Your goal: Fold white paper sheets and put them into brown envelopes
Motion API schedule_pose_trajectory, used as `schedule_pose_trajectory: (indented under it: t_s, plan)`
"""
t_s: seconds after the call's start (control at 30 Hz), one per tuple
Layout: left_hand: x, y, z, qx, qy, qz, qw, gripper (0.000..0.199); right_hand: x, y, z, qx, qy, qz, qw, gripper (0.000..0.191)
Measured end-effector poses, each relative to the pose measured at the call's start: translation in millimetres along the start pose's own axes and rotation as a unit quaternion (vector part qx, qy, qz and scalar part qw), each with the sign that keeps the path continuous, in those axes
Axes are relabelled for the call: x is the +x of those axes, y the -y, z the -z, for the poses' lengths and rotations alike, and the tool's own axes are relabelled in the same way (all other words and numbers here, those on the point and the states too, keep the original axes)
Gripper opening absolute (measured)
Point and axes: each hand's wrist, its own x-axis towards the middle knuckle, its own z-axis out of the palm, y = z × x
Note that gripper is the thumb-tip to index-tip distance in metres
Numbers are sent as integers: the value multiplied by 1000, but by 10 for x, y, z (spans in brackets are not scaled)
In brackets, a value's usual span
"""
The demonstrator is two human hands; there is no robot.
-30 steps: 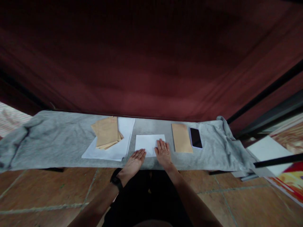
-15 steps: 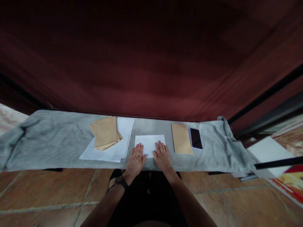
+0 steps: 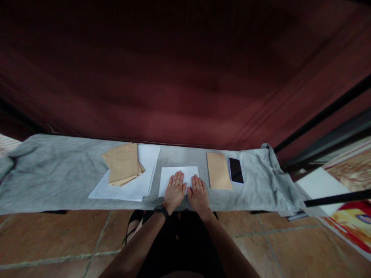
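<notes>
As the left hand (image 3: 175, 191) lies flat on white paper (image 3: 188, 174), the right hand (image 3: 198, 195), also flat, touches it.

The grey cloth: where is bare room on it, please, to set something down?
The cloth is bare left of the brown envelopes and white sheets, and right of the phone, both patches wrinkled. Crowded: the middle, where the left hand and right hand rest on the white paper, between those sheets and the single envelope.
</notes>
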Motion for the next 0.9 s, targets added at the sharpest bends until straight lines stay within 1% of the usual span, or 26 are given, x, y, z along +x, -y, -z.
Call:
schedule_pose_trajectory:
  t_s: [0.1, 0.2, 0.23, 0.3, 0.4, 0.47, 0.6, 0.67, 0.8, 0.9]
  plan:
    - [68, 96, 4, -2, 27, 0, 1000, 59, -4, -2, 0, 4, -7, 3, 1000, 53]
    - [90, 202, 61, -5, 62, -12, 998, 58, -17, -9, 0, 6, -9, 8, 1000, 54]
    - [88, 225, 83, -4, 61, -17, 998, 57, -20, -10, 2, 7, -8, 8, 1000, 54]
    - [75, 249, 120, 1, 39, -21, 999, 56, -14, -4, 10, 7, -4, 2, 1000, 54]
    - [62, 242, 145, 9, 16, -11, 1000, 56, 50, 38, 23, 13, 13, -13, 1000, 52]
    - [73, 237, 149, 11, 17, -8, 1000, 55, 147, 92, 24, 25, 33, -5, 999, 50]
    - [122, 268, 152, 12, 31, -25, 999, 55, 414, 220, -15, 53, 87, 48, 994, 48]
    - [144, 293, 152, 13, 34, -21, 999, 55, 528, 257, -47, 53, 104, 52, 992, 48]
    - [172, 321, 143, 12, 34, 4, 999, 55, 642, 240, -100, 38, 119, 47, 991, 48]
    - [186, 330, 133, 12, 35, 14, 999, 55, 659, 200, -129, 29, 110, 35, 993, 46]
